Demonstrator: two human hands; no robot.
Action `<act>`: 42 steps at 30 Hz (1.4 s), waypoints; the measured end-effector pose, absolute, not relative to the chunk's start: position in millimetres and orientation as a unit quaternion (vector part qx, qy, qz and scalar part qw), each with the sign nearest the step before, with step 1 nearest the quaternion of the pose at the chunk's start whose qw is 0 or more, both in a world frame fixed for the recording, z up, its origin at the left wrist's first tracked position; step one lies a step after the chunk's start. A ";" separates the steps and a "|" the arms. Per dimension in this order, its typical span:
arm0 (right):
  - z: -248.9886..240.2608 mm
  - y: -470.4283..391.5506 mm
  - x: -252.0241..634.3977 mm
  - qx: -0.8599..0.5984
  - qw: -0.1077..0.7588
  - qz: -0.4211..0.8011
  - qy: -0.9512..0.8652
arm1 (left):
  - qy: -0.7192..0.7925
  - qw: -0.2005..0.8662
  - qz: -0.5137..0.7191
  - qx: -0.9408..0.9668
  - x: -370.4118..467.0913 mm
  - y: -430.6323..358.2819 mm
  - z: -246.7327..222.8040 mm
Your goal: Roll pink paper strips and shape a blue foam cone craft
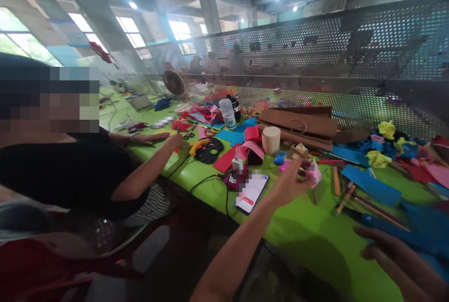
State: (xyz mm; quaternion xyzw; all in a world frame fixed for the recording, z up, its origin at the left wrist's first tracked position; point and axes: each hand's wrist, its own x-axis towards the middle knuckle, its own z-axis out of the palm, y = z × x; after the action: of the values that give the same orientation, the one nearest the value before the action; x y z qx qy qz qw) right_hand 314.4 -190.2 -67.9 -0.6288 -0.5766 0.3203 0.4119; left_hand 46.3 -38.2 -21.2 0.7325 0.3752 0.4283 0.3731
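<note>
My left hand (pixel 293 179) reaches out over the green table. Its fingers are closed on a small crumpled pink piece (pixel 313 173) that looks like thin plastic or paper. Beneath the forearm lies a phone (pixel 251 193) with its screen lit. At the lower right is my right hand (pixel 400 262), partly blurred, with its fingers apart and nothing visible in them. Blue paper (pixel 372 184) and several pencils (pixel 345 199) lie between and beyond the two hands. A beige paper roll (pixel 271 140) stands behind the left hand.
A co-worker (pixel 70 166) sits at left, one hand near scissors (pixel 190 132). A yellow glue gun (pixel 200 146) lies on a black spool (pixel 209 150). Farther back are a bottle (pixel 228 114), brown sheets (pixel 298 124) and a fan (pixel 174 82). A perforated metal screen (pixel 351 54) lines the far edge.
</note>
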 end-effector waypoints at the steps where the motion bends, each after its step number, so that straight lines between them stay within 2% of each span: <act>1: -63.2 -184.1 309.8 -0.629 0.418 0.346 -0.556 | 0.364 0.384 0.442 0.725 54.8 -46.0 -26.0; 7: -38.7 -145.6 282.7 -0.603 0.501 0.333 -0.524 | 0.407 0.332 0.427 0.736 87.0 -80.7 -42.6; 12: -47.2 -136.0 282.8 -0.619 0.477 0.324 -0.532 | 0.409 0.287 0.414 0.761 87.6 -92.9 -47.7; 17: -58.0 -136.5 286.8 -0.610 0.457 0.367 -0.534 | 0.410 0.290 0.401 0.766 83.8 -94.9 -54.0; 22: -55.4 -133.4 284.6 -0.596 0.466 0.396 -0.521 | 0.411 0.316 0.395 0.759 82.2 -95.3 -56.8; 27: -53.8 -132.2 275.9 -0.592 0.495 0.409 -0.487 | 0.457 0.263 0.418 0.740 79.6 -108.8 -56.8; 30: -56.2 -133.0 267.7 -0.591 0.503 0.423 -0.468 | 0.456 0.294 0.415 0.730 79.9 -119.6 -58.8; 36: -72.8 -135.4 254.6 -0.576 0.510 0.463 -0.440 | 0.442 0.431 0.413 0.669 84.8 -123.8 -71.3; 42: -90.6 -140.9 250.7 -0.604 0.512 0.437 -0.427 | 0.435 0.457 0.430 0.646 85.5 -122.5 -77.4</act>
State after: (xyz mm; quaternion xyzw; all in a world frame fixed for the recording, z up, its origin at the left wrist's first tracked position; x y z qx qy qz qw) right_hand 250.7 -140.9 -90.6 -0.6035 -0.4275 0.4374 0.5115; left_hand 85.5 -122.5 -77.4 0.6462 0.4351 0.4297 0.4566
